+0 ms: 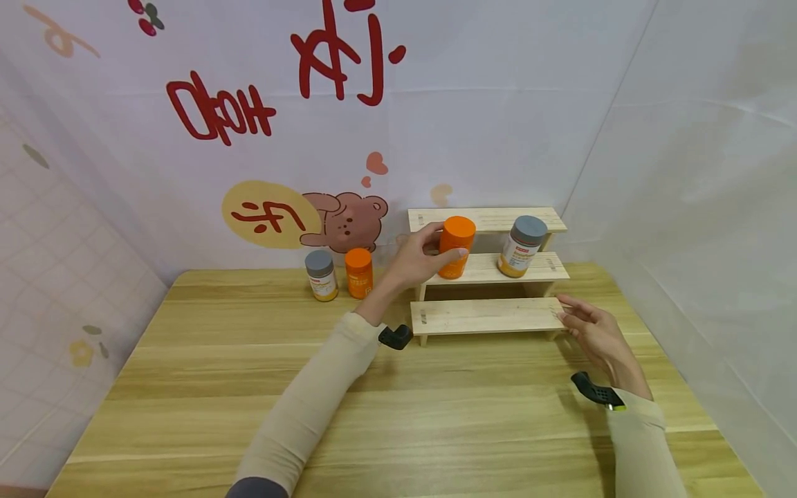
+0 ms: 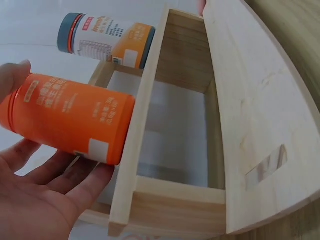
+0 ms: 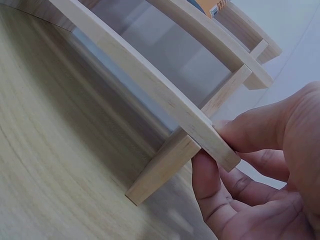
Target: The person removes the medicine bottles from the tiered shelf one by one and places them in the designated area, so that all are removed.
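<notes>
Across the wood-grain table point(image 1: 461, 415), I see a three-tier wooden rack point(image 1: 486, 316) that looks light enough to shift if tugged. Its steadiness may hang on the right hand point(image 1: 594, 335), which pinches the right end of the bottom tier between thumb and fingers; a pull there could jolt everything above. The left hand point(image 1: 416, 259) grips an orange supplement jar point(image 1: 456, 238) at the left of the middle tier, upright, its base near the front edge. Whether its full weight rests on the board I cannot tell, so letting go too soon might tip it forward. At that tier's right end, the grey-lidded jar point(image 1: 521, 247) also stands near the front and could topple with any lurch. Left of the rack, another grey-lidded jar point(image 1: 322, 277) and another orange jar point(image 1: 359, 273) stand near the left wrist, where a careless sideways sweep could knock them over.
</notes>
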Demonstrator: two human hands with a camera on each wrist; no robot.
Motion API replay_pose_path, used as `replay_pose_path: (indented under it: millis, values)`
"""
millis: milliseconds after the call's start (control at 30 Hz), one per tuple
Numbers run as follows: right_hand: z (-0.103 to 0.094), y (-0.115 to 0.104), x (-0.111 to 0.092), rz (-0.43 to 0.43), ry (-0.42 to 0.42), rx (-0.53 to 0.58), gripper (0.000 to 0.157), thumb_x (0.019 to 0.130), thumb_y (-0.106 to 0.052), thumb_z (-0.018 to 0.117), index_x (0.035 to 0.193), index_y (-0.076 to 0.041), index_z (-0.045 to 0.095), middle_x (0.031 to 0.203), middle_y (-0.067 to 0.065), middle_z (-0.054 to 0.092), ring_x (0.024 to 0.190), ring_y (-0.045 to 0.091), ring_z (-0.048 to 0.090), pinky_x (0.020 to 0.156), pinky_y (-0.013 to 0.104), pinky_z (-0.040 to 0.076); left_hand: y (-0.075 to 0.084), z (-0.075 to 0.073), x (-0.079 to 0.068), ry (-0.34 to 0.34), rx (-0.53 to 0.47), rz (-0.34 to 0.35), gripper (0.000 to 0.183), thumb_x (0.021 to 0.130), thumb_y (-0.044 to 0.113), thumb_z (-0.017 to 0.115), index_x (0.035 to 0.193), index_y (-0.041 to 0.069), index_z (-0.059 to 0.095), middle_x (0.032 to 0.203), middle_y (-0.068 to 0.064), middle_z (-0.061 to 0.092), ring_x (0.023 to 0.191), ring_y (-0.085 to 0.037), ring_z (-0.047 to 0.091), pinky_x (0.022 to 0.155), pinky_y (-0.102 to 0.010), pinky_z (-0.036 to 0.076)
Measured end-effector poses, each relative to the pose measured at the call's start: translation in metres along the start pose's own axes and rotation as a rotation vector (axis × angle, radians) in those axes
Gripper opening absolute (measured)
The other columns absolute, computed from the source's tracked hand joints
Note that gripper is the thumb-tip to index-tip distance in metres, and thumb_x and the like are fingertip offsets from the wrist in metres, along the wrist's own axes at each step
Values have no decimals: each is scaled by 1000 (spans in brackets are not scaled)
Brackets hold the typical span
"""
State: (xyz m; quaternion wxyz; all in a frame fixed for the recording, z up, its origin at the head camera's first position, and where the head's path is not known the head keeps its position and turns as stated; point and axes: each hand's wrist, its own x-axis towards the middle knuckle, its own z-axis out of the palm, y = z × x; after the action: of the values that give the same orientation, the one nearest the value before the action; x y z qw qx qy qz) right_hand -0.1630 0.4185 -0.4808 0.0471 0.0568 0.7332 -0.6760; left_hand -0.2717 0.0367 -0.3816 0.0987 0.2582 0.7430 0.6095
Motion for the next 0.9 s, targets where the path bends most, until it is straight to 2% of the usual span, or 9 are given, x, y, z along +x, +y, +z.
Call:
replay_pose_path:
  millis: [400, 767, 900]
  values:
    - [2, 0, -1, 1, 2, 19, 64, 103, -14, 62, 159, -1, 34, 114, -13, 64, 100, 0, 60, 80, 18, 53, -3, 5, -1, 23, 33, 48, 53, 97, 37, 71, 145, 22, 54, 130, -4, 67, 117, -20, 66, 99, -38, 58]
    - [2, 0, -1, -9, 4, 24, 61, 103, -14, 63, 158, -3, 37, 113, -12, 64, 99, 0, 60, 79, 17, 53, -4, 2, -5, 59, 50, 33, 53, 96, 37, 72, 145, 25, 54, 131, -1, 65, 118, -19, 64, 100, -40, 57]
    - [1, 1, 0, -16, 0, 47, 61, 103, -12, 63, 157, -3, 37, 113, -11, 64, 99, 1, 61, 80, 17, 54, -5, 0, -9, 58, 33, 52, 52, 96, 36, 72, 144, 25, 55, 131, -2, 66, 116, -19, 65, 98, -39, 58]
